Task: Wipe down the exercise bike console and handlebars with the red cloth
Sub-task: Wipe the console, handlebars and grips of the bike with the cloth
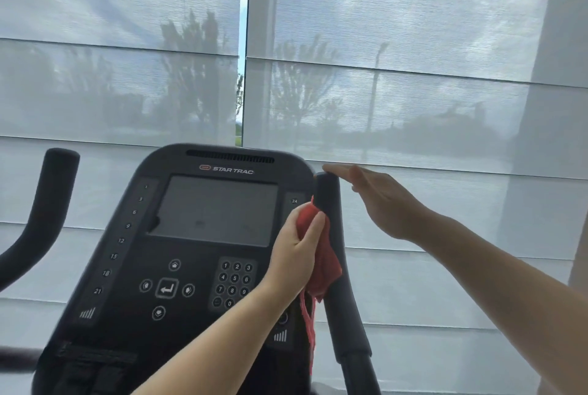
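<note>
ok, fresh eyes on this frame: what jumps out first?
The red cloth is the only bright colour. The left hand grips it against the right handlebar, just right of the dark console. The right hand reaches flat and open over that handlebar's tip. Pale window blinds fill the upper half behind.

"STAR TRAC" atop console (197,270) (keypad (234,281) 0–9, scale 1–24)

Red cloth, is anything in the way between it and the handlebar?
Nothing visible. The left hand holds the red cloth right against the right handlebar; the open right hand is by its top end.
</note>
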Available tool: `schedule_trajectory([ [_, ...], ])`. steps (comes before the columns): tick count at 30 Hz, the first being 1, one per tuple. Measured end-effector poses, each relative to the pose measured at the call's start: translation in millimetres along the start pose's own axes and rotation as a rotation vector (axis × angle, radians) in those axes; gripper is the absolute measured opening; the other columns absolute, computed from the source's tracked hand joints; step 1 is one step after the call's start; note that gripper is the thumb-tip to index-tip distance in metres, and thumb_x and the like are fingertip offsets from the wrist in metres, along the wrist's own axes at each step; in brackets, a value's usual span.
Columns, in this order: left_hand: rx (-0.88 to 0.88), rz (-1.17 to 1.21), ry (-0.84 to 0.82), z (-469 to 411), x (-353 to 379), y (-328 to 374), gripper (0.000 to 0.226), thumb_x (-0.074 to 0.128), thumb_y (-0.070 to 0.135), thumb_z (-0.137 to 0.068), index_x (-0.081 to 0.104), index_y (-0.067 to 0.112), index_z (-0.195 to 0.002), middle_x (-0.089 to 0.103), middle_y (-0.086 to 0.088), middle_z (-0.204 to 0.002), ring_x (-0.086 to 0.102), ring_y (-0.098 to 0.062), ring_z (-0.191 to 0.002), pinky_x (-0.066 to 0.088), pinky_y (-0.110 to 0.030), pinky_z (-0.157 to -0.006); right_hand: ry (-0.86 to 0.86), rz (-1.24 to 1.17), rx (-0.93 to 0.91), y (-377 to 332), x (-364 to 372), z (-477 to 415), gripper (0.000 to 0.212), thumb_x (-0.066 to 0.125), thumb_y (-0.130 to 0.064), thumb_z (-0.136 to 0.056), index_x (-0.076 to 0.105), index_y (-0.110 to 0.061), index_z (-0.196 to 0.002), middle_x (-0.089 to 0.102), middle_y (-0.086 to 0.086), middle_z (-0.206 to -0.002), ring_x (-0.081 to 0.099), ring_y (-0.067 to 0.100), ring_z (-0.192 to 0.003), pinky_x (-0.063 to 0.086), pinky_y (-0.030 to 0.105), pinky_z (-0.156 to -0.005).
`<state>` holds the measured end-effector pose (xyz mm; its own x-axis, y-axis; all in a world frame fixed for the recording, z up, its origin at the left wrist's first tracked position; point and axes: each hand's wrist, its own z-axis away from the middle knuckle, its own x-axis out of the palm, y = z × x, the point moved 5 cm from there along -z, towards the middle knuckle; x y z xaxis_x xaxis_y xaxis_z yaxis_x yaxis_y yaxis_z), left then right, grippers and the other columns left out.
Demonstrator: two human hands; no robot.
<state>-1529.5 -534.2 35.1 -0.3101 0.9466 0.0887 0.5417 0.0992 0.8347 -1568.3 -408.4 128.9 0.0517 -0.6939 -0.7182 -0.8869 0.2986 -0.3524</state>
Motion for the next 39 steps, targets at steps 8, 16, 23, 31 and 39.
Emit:
schedule_trajectory([
  [8,-0.045,-0.153,-0.065,15,2,-7,0.025,0.05,0.028,-0.095,0.053,0.02,-0.118,0.069,0.0,-0.103,0.064,-0.018,-0.099,0.05,-0.034,-0.089,0.02,-0.029,0.018,3,7,4,0.058,0.011,-0.065,-0.09,0.039,-0.044,-0.135,0.033,-0.054,-0.116,0.026,-0.03,-0.117,0.021,-0.003,-0.094],
  [16,-0.17,-0.184,-0.096,46,2,-15,0.023,0.052,0.03,-0.093,0.055,0.026,-0.116,0.065,-0.005,-0.108,0.066,-0.022,-0.092,0.055,-0.042,-0.082,0.037,-0.083,0.082,3,13,6,0.065,0.009,-0.066,-0.087,0.035,-0.037,-0.14,0.034,-0.031,-0.135,0.025,-0.017,-0.125,0.021,0.015,-0.105],
  [23,-0.082,-0.387,-0.179,90,-1,-2,0.042,0.052,0.032,-0.093,0.044,0.03,-0.135,0.051,0.011,-0.126,0.054,-0.001,-0.109,0.042,-0.014,-0.091,0.068,-0.098,0.115,-2,11,32,0.063,0.006,-0.072,-0.085,0.037,-0.048,-0.135,0.031,-0.048,-0.126,0.027,-0.029,-0.114,0.022,0.008,-0.1],
  [31,0.302,-0.841,-0.554,117,30,35,0.05,0.047,0.05,-0.09,0.039,0.034,-0.136,0.039,0.017,-0.141,0.034,-0.003,-0.13,0.03,-0.029,-0.11,0.13,-0.144,0.299,14,1,103,0.079,0.009,-0.079,-0.078,0.049,-0.038,-0.132,0.042,-0.023,-0.139,0.033,-0.004,-0.131,0.03,0.037,-0.111],
  [39,0.093,-0.381,-0.539,124,9,26,0.062,0.047,0.011,-0.071,0.05,0.039,-0.125,0.052,0.013,-0.13,0.046,-0.003,-0.123,0.039,-0.026,-0.102,0.114,-0.189,0.357,7,1,168,0.058,0.026,-0.068,-0.085,0.055,-0.037,-0.126,0.053,-0.025,-0.13,0.04,-0.011,-0.124,0.036,0.037,-0.108],
])
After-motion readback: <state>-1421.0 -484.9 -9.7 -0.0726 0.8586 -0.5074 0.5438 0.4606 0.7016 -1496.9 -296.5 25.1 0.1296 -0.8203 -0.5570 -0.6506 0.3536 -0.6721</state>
